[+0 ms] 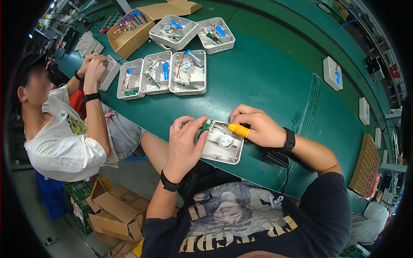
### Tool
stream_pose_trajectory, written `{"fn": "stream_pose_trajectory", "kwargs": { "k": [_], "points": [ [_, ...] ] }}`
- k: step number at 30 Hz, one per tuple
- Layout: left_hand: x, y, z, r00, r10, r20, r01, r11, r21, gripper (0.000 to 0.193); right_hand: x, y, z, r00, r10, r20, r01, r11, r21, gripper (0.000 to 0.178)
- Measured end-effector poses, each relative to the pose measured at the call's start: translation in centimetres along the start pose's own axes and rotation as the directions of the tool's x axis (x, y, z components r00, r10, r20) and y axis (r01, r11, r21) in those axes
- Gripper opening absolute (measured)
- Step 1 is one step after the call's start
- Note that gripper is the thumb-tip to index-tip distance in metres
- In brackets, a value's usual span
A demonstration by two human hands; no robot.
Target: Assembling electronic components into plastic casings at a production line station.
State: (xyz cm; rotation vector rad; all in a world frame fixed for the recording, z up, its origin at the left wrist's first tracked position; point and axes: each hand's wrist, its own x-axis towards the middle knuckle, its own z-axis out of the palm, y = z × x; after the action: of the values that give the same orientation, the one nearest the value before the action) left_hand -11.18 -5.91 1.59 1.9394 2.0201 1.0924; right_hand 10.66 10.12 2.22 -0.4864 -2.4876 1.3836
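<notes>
A white plastic housing [232, 154] rests at the table's near edge in front of me, its inside facing up. A round silver part [225, 141] with thin wires sits in it. My left hand [185, 144] pinches a small green circuit board [209, 125] at the housing's far left corner, thumb and index finger closed about it. Curled over the far right corner, my right hand [257, 127] grips the housing's edge. Its thumb wears a yellow finger cot [239, 130] and lies by the wires. The fingertips behind the edge are partly hidden.
Several similar housings [188, 88] with blue cylindrical cells stand across the table, beside a cardboard box [124, 45] of cells. More housings [333, 74] lie along the far right side. At left, a co-worker [71, 129] handles another housing. Cardboard boxes [116, 210] stand on the floor.
</notes>
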Motion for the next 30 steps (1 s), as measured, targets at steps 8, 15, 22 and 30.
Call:
{"fn": "stream_pose_trajectory", "kwargs": {
  "k": [8, 15, 22, 30],
  "points": [
    [-0.2, -0.4, 0.9, 0.994, -0.103, -0.032, 0.096, 0.981, -0.171, 0.033, -0.7, 0.6, -0.5, 0.999, -0.018, 0.04, 0.018, 1.0, -0.007, 0.014],
    [-0.2, -0.7, 1.0, 0.985, -0.175, -0.008, 0.166, 0.946, -0.278, 0.03, -1.0, 0.4, -0.5, 1.0, 0.004, 0.001, -0.004, 1.0, -0.027, 0.013],
    [-0.7, -0.9, 0.6, 0.966, -0.248, 0.068, 0.254, 0.875, -0.413, 0.028, -1.2, 0.2, -0.7, 1.0, 0.009, 0.012, -0.008, 0.999, -0.038, 0.011],
    [-0.9, -1.1, -0.2, 0.973, -0.226, 0.041, 0.226, 0.903, -0.365, 0.026, -1.0, 0.7, -0.3, 0.996, -0.074, 0.049, 0.076, 0.996, -0.05, 0.013]
  ]
}}
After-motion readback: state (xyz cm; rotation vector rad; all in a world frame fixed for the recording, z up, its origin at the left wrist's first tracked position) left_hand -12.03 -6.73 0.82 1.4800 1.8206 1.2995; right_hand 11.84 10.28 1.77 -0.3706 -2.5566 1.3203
